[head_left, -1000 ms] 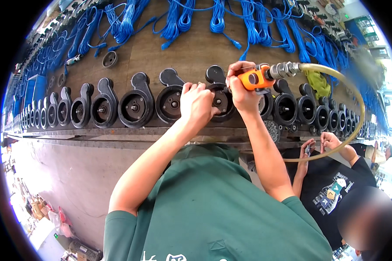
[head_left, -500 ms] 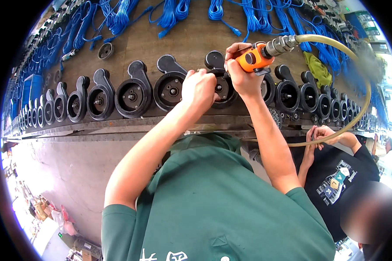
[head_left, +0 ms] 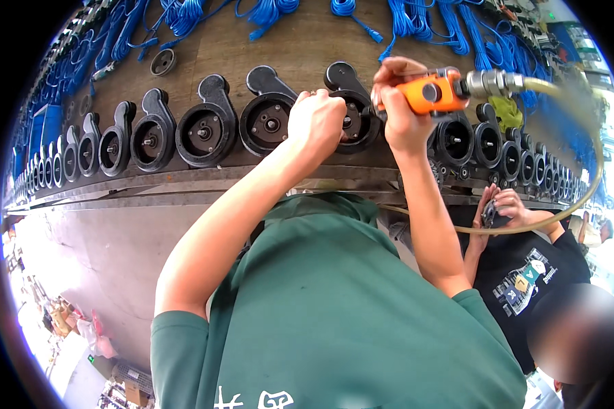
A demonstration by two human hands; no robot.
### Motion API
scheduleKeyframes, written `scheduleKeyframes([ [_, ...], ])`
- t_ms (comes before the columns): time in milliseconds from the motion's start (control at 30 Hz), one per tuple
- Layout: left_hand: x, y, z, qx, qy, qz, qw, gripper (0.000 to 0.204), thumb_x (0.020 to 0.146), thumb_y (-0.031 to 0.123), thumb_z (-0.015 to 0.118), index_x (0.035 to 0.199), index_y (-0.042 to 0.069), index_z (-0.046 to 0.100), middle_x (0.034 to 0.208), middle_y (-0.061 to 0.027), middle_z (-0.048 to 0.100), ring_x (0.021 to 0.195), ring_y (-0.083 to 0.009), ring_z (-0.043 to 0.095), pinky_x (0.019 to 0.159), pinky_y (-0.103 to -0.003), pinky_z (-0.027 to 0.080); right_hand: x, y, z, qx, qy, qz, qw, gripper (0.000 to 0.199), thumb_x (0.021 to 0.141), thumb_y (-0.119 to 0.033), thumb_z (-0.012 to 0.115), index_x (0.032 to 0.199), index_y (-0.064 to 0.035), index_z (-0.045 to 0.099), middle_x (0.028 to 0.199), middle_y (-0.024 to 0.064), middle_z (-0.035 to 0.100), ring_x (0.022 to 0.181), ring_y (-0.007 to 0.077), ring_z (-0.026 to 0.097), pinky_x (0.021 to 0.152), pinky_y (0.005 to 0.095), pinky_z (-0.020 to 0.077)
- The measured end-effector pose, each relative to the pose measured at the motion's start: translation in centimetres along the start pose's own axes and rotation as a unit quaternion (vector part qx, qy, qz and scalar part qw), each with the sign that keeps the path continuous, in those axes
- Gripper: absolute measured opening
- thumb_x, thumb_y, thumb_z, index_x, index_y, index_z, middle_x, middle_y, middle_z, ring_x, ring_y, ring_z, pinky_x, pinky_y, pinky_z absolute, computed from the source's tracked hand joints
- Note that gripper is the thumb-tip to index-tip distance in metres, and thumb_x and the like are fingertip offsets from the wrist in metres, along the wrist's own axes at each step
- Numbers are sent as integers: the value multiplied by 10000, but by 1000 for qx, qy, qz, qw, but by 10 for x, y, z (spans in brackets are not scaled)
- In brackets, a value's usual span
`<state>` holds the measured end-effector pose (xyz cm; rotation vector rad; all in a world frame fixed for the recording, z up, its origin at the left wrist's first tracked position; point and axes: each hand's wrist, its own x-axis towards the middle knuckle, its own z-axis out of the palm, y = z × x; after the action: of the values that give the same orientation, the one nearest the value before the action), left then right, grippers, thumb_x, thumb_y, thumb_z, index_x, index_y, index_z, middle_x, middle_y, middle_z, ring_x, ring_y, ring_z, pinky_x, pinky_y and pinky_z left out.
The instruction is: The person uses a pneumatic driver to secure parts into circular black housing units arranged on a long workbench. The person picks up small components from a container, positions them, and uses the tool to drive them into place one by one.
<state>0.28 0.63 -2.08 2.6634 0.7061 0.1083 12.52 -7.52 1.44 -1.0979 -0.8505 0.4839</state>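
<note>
My left hand (head_left: 315,123) is curled over the left rim of a black round housing (head_left: 342,76), whose rounded arm points away from me. Its thumb lies by the housing's open cup, where a metal shaft shows in the middle. My right hand (head_left: 406,126) grips an orange air-powered driver (head_left: 430,93) just right of this housing. The driver lies nearly level, with its metal hose coupling (head_left: 494,83) to the right. Its working end, near the housing's right rim, is partly hidden by my fingers.
Similar black housings (head_left: 205,133) stand in a long row along the bench edge. Bundled blue cables (head_left: 406,20) lie behind them. A loose black ring-shaped part (head_left: 163,62) and a yellow-green cloth (head_left: 505,112) rest on the bench. The yellowish hose (head_left: 599,153) loops past a co-worker's hands (head_left: 505,208).
My right hand has drawn the driver to the right, away from the housing, and turned it more level. My left hand stays on the housing. The co-worker's hands now show a small dark part.
</note>
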Motion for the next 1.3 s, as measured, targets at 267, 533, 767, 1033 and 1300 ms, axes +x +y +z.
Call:
scheduleKeyframes([
  [267, 1, 3, -5, 3, -15, -7, 1000, 334, 640, 241, 859, 838, 14, 713, 935, -191, 670, 919, -355, 646, 864, -414, 501, -28, -9, -10, 65, 36, 46, 996, 226, 819, 74, 532, 1038, 19, 546, 863, 83, 605, 653, 102, 567, 583, 225, 469],
  [533, 2, 5, -8, -8, -15, -6, 1000, 361, 620, 246, 867, 839, 7, 707, 927, -198, 668, 915, -366, 644, 847, -419, 508, -30, 0, -16, 52, 27, 45, 997, 271, 821, 53, 478, 1085, 17, 527, 915, 120, 585, 650, 153, 536, 651, 311, 478],
  [767, 4, -1, -6, -14, -7, 17, 1000, 344, 605, 240, 858, 781, -1, 688, 884, -201, 663, 878, -363, 644, 818, -430, 512, -35, 1, -11, 59, 3, 50, 997, 249, 835, 43, 490, 1078, -8, 513, 915, 108, 564, 658, 145, 530, 650, 298, 471],
  [1033, 4, -4, -6, -38, 16, 19, 999, 326, 615, 237, 849, 751, -8, 683, 855, -212, 661, 838, -375, 652, 784, -439, 525, -42, 4, -8, 10, -43, 33, 998, 250, 841, 59, 544, 1077, -17, 512, 929, 67, 568, 769, 105, 554, 709, 240, 477],
  [1300, 5, -5, -1, -59, 42, 10, 997, 293, 617, 225, 840, 733, 3, 688, 821, -197, 677, 811, -366, 667, 774, -429, 527, -36, 5, -11, 7, -61, 44, 997, 258, 811, 72, 577, 1054, -11, 544, 891, 51, 587, 793, 95, 575, 736, 237, 480],
])
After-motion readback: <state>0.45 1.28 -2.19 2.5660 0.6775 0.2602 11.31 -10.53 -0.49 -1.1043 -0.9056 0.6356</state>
